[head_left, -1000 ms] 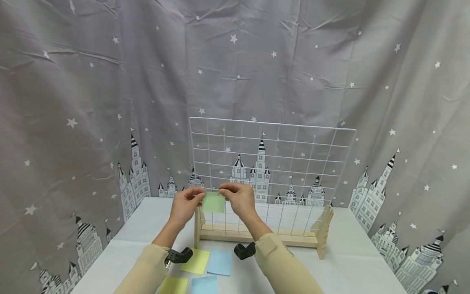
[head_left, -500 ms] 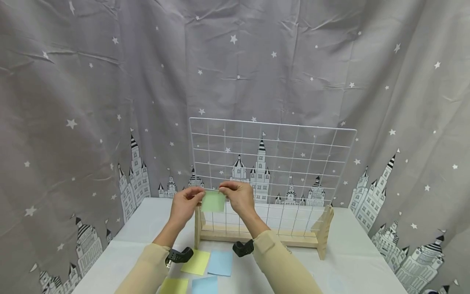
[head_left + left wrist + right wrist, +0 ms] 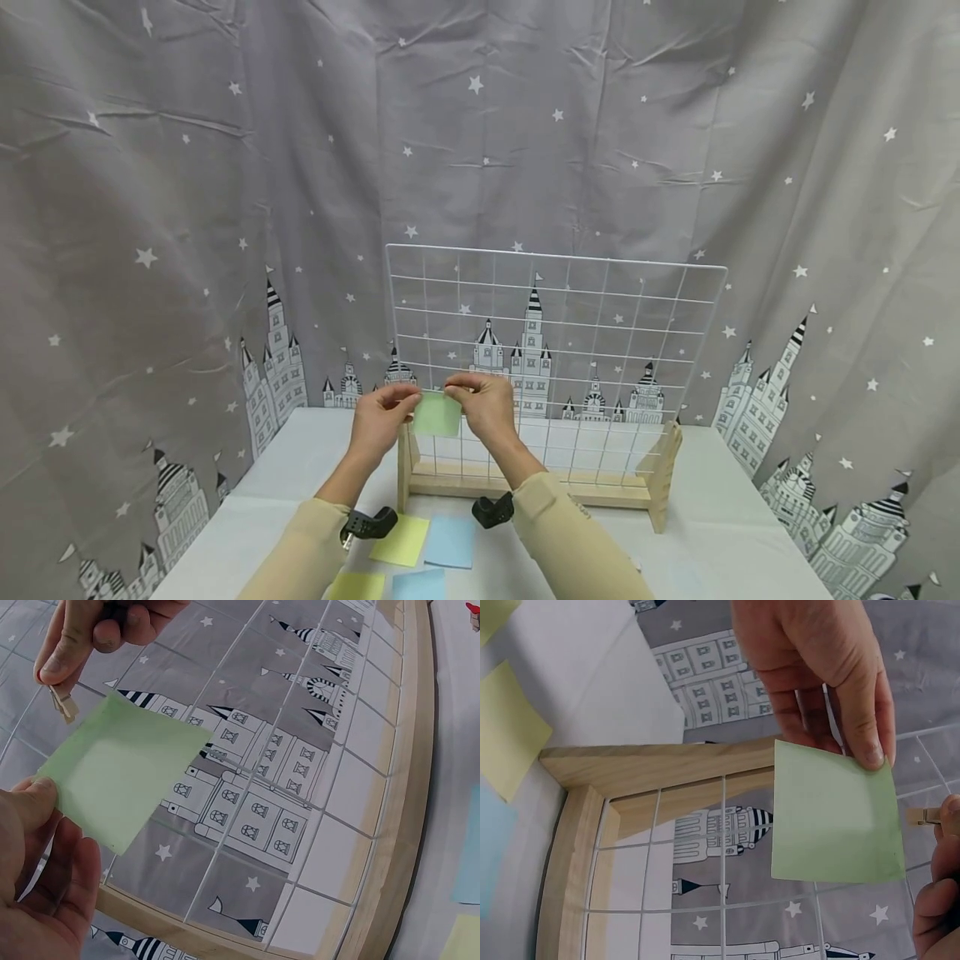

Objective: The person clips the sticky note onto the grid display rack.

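The left hand (image 3: 377,423) pinches a green paper (image 3: 437,415) by its top left corner, in front of a wire grid (image 3: 562,322). The right hand (image 3: 489,410) holds a small wooden clothespin (image 3: 65,706) just beside the paper's top edge.

Grey star-and-castle curtain (image 3: 517,192) behind white table (image 3: 731,508).

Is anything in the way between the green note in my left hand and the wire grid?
Nothing visible between the green note and wire grid; the clothespin in your right hand is beside the note's upper edge.
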Action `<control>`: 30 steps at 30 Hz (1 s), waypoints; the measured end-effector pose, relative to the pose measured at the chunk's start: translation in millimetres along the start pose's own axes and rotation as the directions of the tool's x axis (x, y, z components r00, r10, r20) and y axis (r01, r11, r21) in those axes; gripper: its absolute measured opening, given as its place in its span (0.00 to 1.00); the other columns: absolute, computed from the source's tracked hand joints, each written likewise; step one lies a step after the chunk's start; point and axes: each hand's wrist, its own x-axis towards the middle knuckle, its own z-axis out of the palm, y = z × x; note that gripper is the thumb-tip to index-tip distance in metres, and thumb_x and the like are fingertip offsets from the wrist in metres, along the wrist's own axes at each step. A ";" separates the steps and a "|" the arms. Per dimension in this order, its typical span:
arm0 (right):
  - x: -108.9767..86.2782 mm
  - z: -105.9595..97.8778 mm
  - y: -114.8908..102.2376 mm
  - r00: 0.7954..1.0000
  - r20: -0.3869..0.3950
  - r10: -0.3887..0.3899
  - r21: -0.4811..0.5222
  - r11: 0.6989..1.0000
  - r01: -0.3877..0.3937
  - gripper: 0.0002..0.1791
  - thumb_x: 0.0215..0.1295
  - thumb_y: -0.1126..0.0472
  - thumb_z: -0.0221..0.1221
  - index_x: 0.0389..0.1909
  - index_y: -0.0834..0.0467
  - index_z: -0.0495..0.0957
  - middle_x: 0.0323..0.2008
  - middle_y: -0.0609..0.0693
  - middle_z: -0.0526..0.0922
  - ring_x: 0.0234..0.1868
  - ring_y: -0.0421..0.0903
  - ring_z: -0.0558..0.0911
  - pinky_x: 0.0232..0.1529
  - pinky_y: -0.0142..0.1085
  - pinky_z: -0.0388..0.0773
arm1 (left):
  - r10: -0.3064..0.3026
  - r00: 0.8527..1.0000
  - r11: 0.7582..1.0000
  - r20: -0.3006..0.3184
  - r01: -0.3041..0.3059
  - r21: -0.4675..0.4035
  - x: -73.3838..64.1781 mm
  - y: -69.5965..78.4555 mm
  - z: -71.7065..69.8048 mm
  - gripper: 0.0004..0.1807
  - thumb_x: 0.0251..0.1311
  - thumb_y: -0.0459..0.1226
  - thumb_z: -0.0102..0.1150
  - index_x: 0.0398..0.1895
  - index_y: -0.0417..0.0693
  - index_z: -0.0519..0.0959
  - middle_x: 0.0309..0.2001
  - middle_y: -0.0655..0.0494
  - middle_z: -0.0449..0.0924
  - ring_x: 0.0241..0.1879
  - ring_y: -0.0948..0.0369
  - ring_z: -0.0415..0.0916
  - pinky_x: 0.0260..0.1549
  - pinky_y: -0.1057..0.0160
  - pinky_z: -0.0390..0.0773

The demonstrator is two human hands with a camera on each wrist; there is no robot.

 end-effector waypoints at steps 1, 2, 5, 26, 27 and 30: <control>0.2 0.4 0.1 1.000 -0.006 0.001 -0.007 1.000 -0.001 0.03 0.59 0.61 0.74 0.33 0.54 0.92 0.35 0.49 0.92 0.23 0.38 0.79 0.23 0.27 0.75 | 0.002 1.000 1.000 0.000 -0.002 -0.004 0.2 0.1 0.4 0.10 0.67 0.38 0.67 0.47 0.43 0.87 0.44 0.46 0.88 0.38 0.64 0.83 0.36 0.69 0.84; 0.6 1.1 0.5 1.000 -0.012 0.004 -0.009 1.000 -0.004 0.02 0.58 0.61 0.74 0.33 0.54 0.92 0.35 0.49 0.92 0.22 0.38 0.78 0.22 0.27 0.74 | 0.003 1.000 1.000 0.001 -0.003 -0.001 0.3 0.5 0.9 0.10 0.67 0.38 0.67 0.47 0.43 0.87 0.45 0.46 0.88 0.38 0.64 0.83 0.36 0.69 0.84; 0.5 3.5 1.0 1.000 -0.027 0.008 0.000 1.000 -0.008 0.03 0.58 0.62 0.74 0.32 0.53 0.92 0.37 0.49 0.92 0.19 0.36 0.75 0.20 0.26 0.71 | 0.002 1.000 1.000 0.006 -0.002 0.003 0.5 0.7 1.7 0.10 0.68 0.38 0.67 0.47 0.44 0.87 0.45 0.46 0.88 0.39 0.62 0.83 0.37 0.68 0.85; -2.8 21.1 -3.4 0.990 -0.108 -0.088 -0.134 0.988 0.073 0.05 0.55 0.64 0.75 0.32 0.52 0.92 0.34 0.46 0.92 0.43 0.42 0.89 0.40 0.30 0.81 | -0.010 1.000 1.000 -0.010 0.010 0.003 1.8 1.4 3.0 0.10 0.68 0.38 0.66 0.48 0.43 0.87 0.46 0.45 0.88 0.38 0.61 0.83 0.35 0.68 0.84; -3.1 21.9 -3.6 0.990 -0.110 -0.087 -0.137 0.988 0.072 0.05 0.55 0.63 0.75 0.32 0.52 0.92 0.34 0.46 0.92 0.43 0.42 0.90 0.40 0.31 0.82 | -0.013 1.000 1.000 -0.012 0.013 0.000 1.6 1.1 3.0 0.10 0.68 0.38 0.66 0.48 0.43 0.87 0.46 0.44 0.88 0.38 0.61 0.83 0.35 0.68 0.84; -3.7 23.9 -3.9 0.990 -0.114 -0.088 -0.151 0.986 0.070 0.05 0.55 0.63 0.75 0.33 0.51 0.92 0.35 0.46 0.92 0.43 0.43 0.90 0.42 0.33 0.83 | -0.012 1.000 1.000 -0.018 0.012 -0.004 0.9 0.2 3.1 0.10 0.68 0.37 0.66 0.48 0.43 0.87 0.46 0.44 0.88 0.38 0.62 0.83 0.35 0.69 0.84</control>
